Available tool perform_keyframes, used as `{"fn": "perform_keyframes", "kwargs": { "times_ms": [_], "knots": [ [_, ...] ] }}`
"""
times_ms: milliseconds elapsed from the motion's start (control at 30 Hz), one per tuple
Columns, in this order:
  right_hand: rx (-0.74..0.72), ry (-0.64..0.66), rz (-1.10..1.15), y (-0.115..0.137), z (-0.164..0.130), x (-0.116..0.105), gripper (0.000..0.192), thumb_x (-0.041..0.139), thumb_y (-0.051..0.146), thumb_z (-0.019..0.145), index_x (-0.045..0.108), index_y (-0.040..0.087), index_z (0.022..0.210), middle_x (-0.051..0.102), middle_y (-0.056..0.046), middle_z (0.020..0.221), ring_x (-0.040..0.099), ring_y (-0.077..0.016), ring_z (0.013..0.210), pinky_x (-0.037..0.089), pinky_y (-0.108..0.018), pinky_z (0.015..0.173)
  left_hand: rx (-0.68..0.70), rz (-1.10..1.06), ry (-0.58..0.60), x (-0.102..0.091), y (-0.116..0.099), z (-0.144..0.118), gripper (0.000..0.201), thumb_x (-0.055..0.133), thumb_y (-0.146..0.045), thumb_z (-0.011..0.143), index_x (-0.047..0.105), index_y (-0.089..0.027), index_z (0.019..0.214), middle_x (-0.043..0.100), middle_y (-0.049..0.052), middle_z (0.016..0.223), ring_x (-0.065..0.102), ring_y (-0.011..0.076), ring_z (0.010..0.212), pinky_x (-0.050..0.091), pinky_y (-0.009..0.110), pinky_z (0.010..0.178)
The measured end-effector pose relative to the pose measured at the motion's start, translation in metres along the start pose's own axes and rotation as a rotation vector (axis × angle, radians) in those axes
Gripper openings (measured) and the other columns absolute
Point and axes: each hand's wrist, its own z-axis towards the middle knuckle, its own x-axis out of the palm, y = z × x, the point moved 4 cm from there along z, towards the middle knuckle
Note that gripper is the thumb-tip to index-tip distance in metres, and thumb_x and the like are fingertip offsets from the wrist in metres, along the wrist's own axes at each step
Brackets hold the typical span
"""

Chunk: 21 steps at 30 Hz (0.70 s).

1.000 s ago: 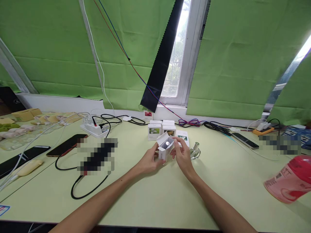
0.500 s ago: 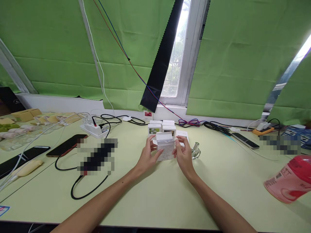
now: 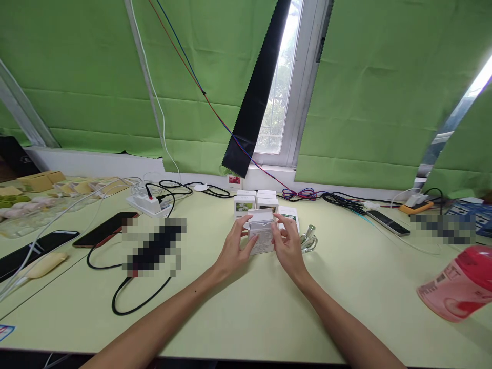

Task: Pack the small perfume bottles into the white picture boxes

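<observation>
A small white carton (image 3: 261, 237) stands upright on the pale green table (image 3: 246, 312), held between both hands. My left hand (image 3: 234, 248) grips its left side, thumb near the top. My right hand (image 3: 287, 245) holds the right side, fingers over the top flap, which lies folded down. Behind it stand several similar white boxes with flower pictures (image 3: 244, 207). A small clear glass bottle with a silver cap (image 3: 309, 239) lies just right of my right hand.
Phones (image 3: 103, 229) and black cables (image 3: 126, 297) lie at the left with a white power strip (image 3: 148, 204). Another phone (image 3: 387, 222) and cables lie at the right, and a pink bottle (image 3: 457, 285) at the right edge. Green cloth covers the wall.
The carton, tilted with its top open and a silver cap showing inside, has been turned upright. Its top flap has been folded down under my right fingers.
</observation>
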Motion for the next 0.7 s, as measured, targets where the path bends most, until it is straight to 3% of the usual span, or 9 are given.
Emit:
{"fn": "perform_keyframes", "kwargs": {
  "times_ms": [233, 567, 700],
  "knots": [
    [-0.051, 0.054, -0.073, 0.007, -0.003, 0.005, 0.032, 0.054, 0.043, 0.099, 0.065, 0.027, 0.125, 0.044, -0.007, 0.122, 0.051, -0.0057, 0.059, 0.052, -0.026, 0.054, 0.090, 0.052, 0.030, 0.000, -0.002, -0.001, 0.046, 0.053, -0.030, 0.102, 0.041, -0.036, 0.146, 0.050, 0.010, 0.137, 0.056, 0.0235, 0.124, 0.057, 0.040, 0.098],
    [-0.016, 0.016, -0.095, 0.003, -0.001, 0.003, 0.032, 0.051, 0.045, 0.100, 0.057, 0.023, 0.122, 0.049, -0.009, 0.124, 0.052, -0.0077, 0.057, 0.052, -0.029, 0.052, 0.079, 0.086, 0.051, 0.002, -0.002, -0.002, 0.038, 0.048, -0.028, 0.104, 0.050, -0.035, 0.141, 0.045, 0.008, 0.133, 0.060, 0.0196, 0.111, 0.059, 0.035, 0.090],
    [0.025, -0.003, -0.084, -0.004, 0.000, 0.003, 0.032, 0.050, 0.047, 0.100, 0.054, 0.023, 0.120, 0.050, -0.010, 0.126, 0.056, -0.0099, 0.061, 0.053, -0.030, 0.054, 0.058, 0.088, 0.052, 0.002, 0.000, -0.003, 0.038, 0.050, -0.030, 0.103, 0.050, -0.034, 0.141, 0.043, 0.009, 0.136, 0.058, 0.0220, 0.120, 0.057, 0.038, 0.097]
  ]
}}
